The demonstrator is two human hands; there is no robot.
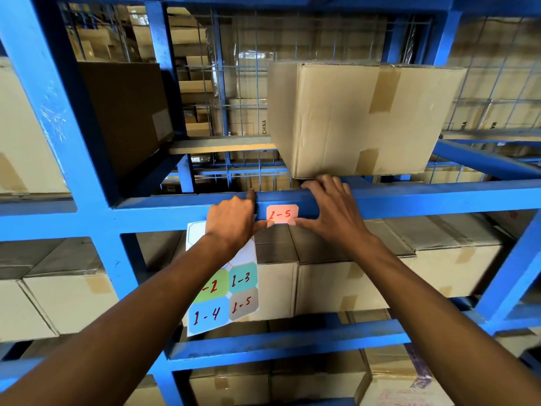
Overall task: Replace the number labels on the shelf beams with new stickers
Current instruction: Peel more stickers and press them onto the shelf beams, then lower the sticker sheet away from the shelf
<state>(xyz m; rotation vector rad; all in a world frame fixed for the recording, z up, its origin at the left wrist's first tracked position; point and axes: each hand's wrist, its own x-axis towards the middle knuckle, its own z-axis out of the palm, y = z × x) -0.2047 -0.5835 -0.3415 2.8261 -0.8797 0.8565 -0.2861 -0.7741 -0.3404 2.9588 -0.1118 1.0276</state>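
A pink label (pixel 282 214) marked "1-5" sits on the front of the blue shelf beam (pixel 409 197). My left hand (pixel 232 222) holds a white sticker sheet (pixel 225 300) that hangs below the beam, and its thumb tip touches the label's lower left corner. The sheet carries coloured stickers marked "-2", "1-3", "1-4" and "1-5", with peeled blank spots above them. My right hand (pixel 330 209) grips the beam from above, fingers over its top edge, and the thumb presses the label's lower right corner.
A taped cardboard box (pixel 351 118) stands on the beam right above my right hand. A dark box (pixel 126 112) sits at the left behind a blue upright (pixel 67 121). Rows of cartons fill the lower shelves. Wire mesh backs the rack.
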